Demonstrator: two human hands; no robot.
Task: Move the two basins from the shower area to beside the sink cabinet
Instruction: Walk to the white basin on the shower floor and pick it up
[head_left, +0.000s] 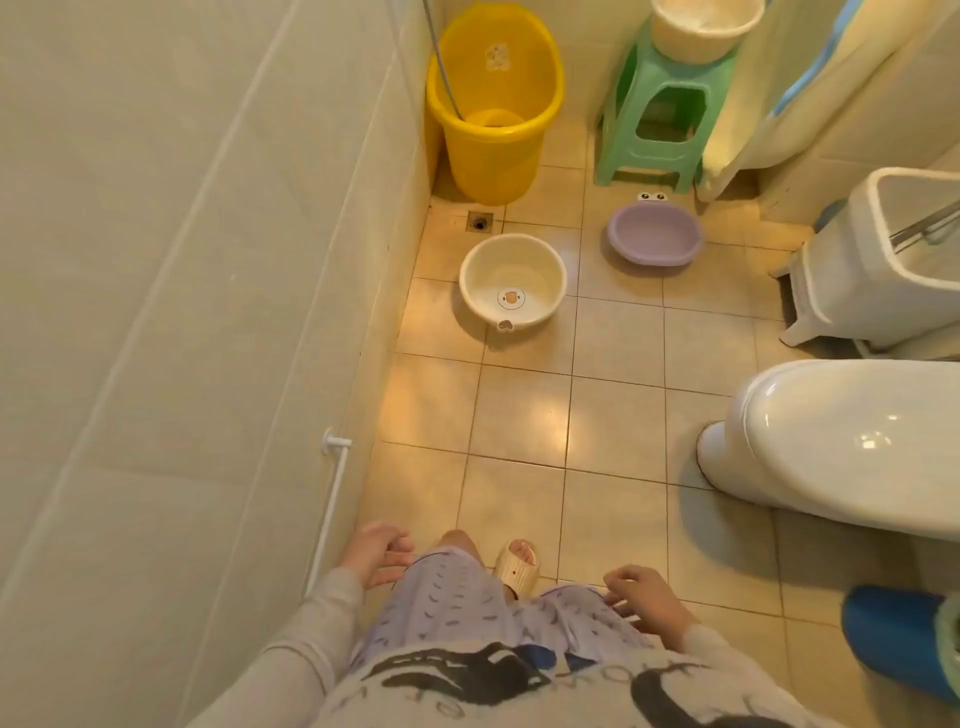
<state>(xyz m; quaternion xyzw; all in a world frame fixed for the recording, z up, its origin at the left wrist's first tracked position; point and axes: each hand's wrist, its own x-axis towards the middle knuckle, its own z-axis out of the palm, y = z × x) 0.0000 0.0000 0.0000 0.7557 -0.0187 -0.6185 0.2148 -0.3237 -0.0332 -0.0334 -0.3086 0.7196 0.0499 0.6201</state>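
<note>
A cream basin with a small animal face printed inside sits on the tiled floor near the left wall, just in front of the floor drain. A purple basin with cartoon eyes on its far rim rests on the floor to its right. Both are upright and hold nothing. My left hand hangs by my left thigh, fingers loosely apart, holding nothing. My right hand hovers over my right thigh, also with nothing in it. Both hands are far short of the basins.
A tall yellow bucket stands in the far left corner. A green stool carries another cream basin. The toilet and a white bin crowd the right side. A blue object lies at bottom right.
</note>
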